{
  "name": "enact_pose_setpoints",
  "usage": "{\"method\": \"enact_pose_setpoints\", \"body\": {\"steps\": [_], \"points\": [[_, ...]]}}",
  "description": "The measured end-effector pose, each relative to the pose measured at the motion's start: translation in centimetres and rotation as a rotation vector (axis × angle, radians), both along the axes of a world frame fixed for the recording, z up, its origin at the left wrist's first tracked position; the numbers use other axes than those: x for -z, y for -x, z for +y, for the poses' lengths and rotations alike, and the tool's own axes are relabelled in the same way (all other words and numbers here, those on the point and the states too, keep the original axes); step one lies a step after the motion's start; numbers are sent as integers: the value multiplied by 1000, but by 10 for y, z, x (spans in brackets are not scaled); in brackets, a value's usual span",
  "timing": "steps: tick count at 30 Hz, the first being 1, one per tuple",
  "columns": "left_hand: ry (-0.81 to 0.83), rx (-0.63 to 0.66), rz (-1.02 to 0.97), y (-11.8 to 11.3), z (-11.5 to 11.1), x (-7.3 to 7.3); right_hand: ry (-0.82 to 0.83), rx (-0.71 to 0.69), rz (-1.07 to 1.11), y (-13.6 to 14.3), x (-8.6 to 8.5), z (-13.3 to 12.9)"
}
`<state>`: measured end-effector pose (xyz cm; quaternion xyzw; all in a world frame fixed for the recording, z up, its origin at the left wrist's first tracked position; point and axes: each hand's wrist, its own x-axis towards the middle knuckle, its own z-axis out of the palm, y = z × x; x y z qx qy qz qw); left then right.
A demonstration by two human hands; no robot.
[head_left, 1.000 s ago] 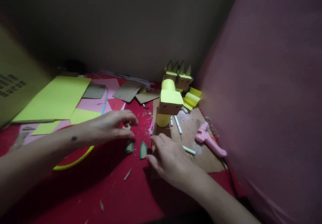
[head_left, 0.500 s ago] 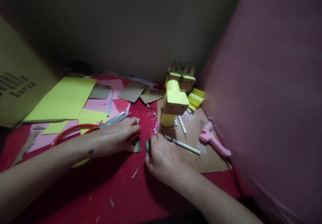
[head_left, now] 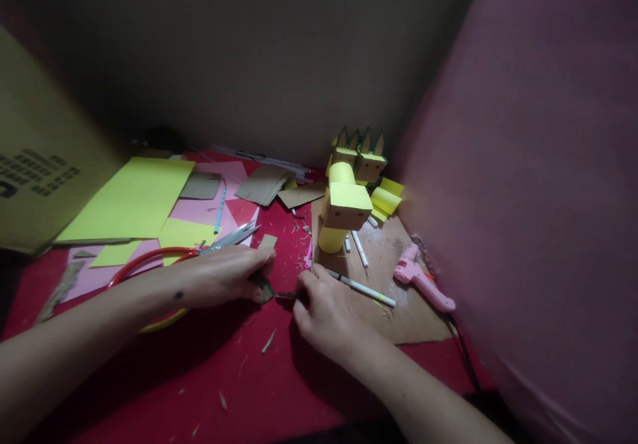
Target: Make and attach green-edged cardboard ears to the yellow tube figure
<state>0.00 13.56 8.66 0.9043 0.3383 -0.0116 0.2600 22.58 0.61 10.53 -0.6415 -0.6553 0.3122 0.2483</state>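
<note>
My left hand point(head_left: 239, 274) is closed over a small piece of cardboard point(head_left: 268, 291) with a green edge, just above the red surface. Close by on the right, my right hand point(head_left: 326, 311) pinches a small dark piece point(head_left: 285, 296), seen nearly edge-on. A narrow gap separates the two pieces. Red-handled scissors point(head_left: 232, 236) lie under and behind my left forearm, blades pointing away to the right. A white marker point(head_left: 366, 290) rests beside my right hand. Beyond it stands a yellow paper figure point(head_left: 351, 198) with a box-shaped head.
A pink glue gun point(head_left: 423, 278) lies on a cardboard sheet point(head_left: 419, 328) at the right. Yellow paper point(head_left: 132, 198), pink paper and cardboard scraps point(head_left: 264, 185) spread at the left and back. Cut bits litter the red surface point(head_left: 259, 391). Tall panels close in the sides and back.
The piece in my right hand has turned from showing its green edge to a thin dark profile. The left-hand piece has tilted and is more covered by my fingers. The view shifted slightly.
</note>
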Motion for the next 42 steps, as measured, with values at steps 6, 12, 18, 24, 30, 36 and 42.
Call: {"method": "enact_pose_setpoints", "body": {"steps": [6,12,18,24,30,36,42], "points": [[116,-60,-265,-2,-11,-27,31,102,683,-12,10,9],[136,-179,-613,-31,-39,-51,100,63,1135,-7,5,8],[208,-283,-820,-57,-47,-64,-10,85,1278,-11,-9,6],[188,-306,-834,-64,-43,-89,-63,79,1277,-23,-25,5],[-25,-305,-903,-75,-38,-126,-209,167,1255,-50,-45,19],[-205,-334,-893,-87,-2,-149,-420,265,1192,-91,-71,60],[-267,-209,-802,-110,25,-143,-503,299,1074,-107,-73,88]]}}
